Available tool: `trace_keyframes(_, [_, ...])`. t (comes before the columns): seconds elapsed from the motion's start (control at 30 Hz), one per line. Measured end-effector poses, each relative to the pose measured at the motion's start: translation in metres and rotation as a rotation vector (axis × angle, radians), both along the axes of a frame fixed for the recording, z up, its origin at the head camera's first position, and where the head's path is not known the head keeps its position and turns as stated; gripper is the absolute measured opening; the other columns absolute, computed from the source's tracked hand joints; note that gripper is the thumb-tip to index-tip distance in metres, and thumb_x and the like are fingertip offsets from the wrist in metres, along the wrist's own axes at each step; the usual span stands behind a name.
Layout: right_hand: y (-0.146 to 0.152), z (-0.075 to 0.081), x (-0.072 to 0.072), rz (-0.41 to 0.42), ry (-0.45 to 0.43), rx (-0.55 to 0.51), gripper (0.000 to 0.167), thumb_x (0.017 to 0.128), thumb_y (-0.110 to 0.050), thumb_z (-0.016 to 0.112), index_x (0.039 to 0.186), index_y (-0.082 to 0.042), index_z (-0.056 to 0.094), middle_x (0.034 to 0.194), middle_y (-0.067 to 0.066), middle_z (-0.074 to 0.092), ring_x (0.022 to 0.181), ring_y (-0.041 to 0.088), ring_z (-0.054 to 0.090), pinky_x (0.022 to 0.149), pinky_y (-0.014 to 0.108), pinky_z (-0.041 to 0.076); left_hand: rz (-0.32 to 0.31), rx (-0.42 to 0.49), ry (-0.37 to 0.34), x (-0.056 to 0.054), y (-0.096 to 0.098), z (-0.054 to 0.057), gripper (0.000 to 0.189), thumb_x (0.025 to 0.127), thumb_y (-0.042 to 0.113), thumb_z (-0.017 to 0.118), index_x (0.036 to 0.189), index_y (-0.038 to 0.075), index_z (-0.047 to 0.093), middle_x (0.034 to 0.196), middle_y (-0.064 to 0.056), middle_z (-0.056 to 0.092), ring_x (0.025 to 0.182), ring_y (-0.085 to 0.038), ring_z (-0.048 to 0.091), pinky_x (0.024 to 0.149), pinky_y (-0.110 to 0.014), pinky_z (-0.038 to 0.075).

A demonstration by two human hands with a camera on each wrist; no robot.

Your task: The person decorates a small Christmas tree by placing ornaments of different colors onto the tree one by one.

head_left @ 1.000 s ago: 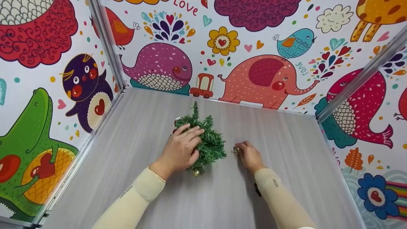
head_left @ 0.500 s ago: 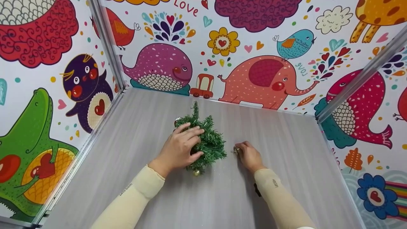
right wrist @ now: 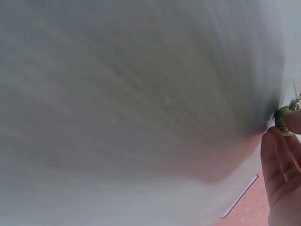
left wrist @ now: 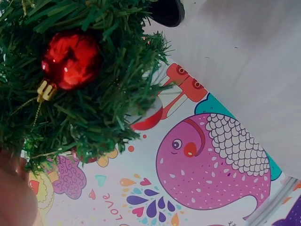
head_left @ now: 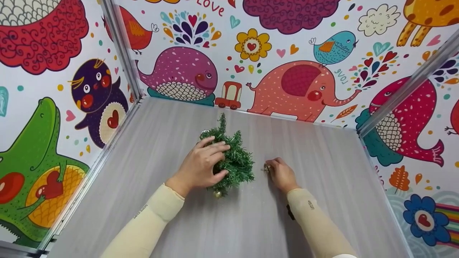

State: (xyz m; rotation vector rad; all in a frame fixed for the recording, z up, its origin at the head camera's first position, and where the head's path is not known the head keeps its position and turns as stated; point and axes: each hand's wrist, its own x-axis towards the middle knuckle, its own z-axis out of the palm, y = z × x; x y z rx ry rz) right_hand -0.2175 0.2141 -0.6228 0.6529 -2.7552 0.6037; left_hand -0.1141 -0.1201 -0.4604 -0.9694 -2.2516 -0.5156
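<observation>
In the head view a small green artificial Christmas tree stands on the table. My left hand holds it from the left, fingers bent over its top and thumb lower down among the branches. A gold bauble hangs at the near side. In the left wrist view a shiny red bauble hangs on the branches beside a red-and-white ornament, near my thumb-side skin at the lower left. Right of the tree, apart from it, my right hand pinches a glittery gold bauble just above the table.
The grey wood-grain table runs up to a back wall panel printed with cartoon animals. More printed panels stand at left and right, joined by metal frame posts. A dark round foot shows under the tree.
My left hand has shifted slightly and the tree has turned a little: the near gold bauble moved left, the far ornament right. My right hand stays in place with its bauble.
</observation>
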Motion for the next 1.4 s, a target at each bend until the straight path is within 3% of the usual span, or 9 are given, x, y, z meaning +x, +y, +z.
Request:
trace_keyframes(0.43, [0.004, 0.003, 0.006, -0.025, -0.057, -0.017, 0.019, 0.092, -0.001, 0.067, 0.110, -0.004, 0.072, 0.110, 0.012, 0.069, 0.100, 0.033, 0.067, 0.088, 0.047, 0.053, 0.053, -0.053, 0.034, 0.005, 0.006, 0.001, 0.027, 0.079, 0.036, 0.077, 0.087, 0.010, 0.074, 0.122, -0.006, 0.069, 0.120, -0.023, 0.061, 0.115, -0.043, 0.028])
trace_keyframes(0.67, [0.013, 0.023, 0.016, -0.047, -0.071, -0.073, 0.022, 0.089, -0.002, 0.071, 0.111, -0.003, 0.072, 0.108, 0.011, 0.069, 0.095, 0.030, 0.068, 0.083, 0.044, 0.055, 0.060, -0.070, 0.034, 0.005, 0.008, 0.004, 0.026, 0.080, 0.035, 0.076, 0.089, 0.011, 0.074, 0.123, -0.006, 0.069, 0.121, -0.023, 0.060, 0.116, -0.042, 0.027])
trace_keyframes(0.97, [0.003, 0.067, 0.057, 0.016, -0.042, -0.301, 0.024, 0.088, -0.007, 0.075, 0.111, -0.004, 0.071, 0.099, 0.002, 0.068, 0.086, 0.015, 0.068, 0.072, 0.035, 0.058, 0.072, -0.085, 0.038, 0.006, 0.009, 0.004, 0.025, 0.081, 0.034, 0.074, 0.092, 0.011, 0.074, 0.124, -0.007, 0.068, 0.121, -0.024, 0.058, 0.116, -0.041, 0.025])
trace_keyframes(1.2, [-0.014, 0.096, 0.090, 0.111, 0.114, -0.340, 0.023, 0.088, -0.014, 0.077, 0.110, -0.011, 0.072, 0.098, -0.005, 0.069, 0.082, 0.013, 0.069, 0.064, 0.035, 0.058, 0.064, -0.063, 0.045, 0.008, 0.011, 0.003, 0.023, 0.080, 0.029, 0.075, 0.094, 0.011, 0.074, 0.123, -0.006, 0.068, 0.121, -0.024, 0.058, 0.116, -0.041, 0.025])
trace_keyframes(1.4, [-0.033, 0.113, 0.110, 0.193, 0.169, -0.369, 0.022, 0.088, -0.016, 0.077, 0.109, -0.012, 0.072, 0.098, -0.008, 0.067, 0.080, 0.010, 0.067, 0.062, 0.032, 0.058, 0.048, -0.063, 0.060, 0.009, 0.014, 0.004, 0.023, 0.079, 0.029, 0.075, 0.094, 0.012, 0.074, 0.122, -0.007, 0.068, 0.121, -0.025, 0.058, 0.116, -0.042, 0.026])
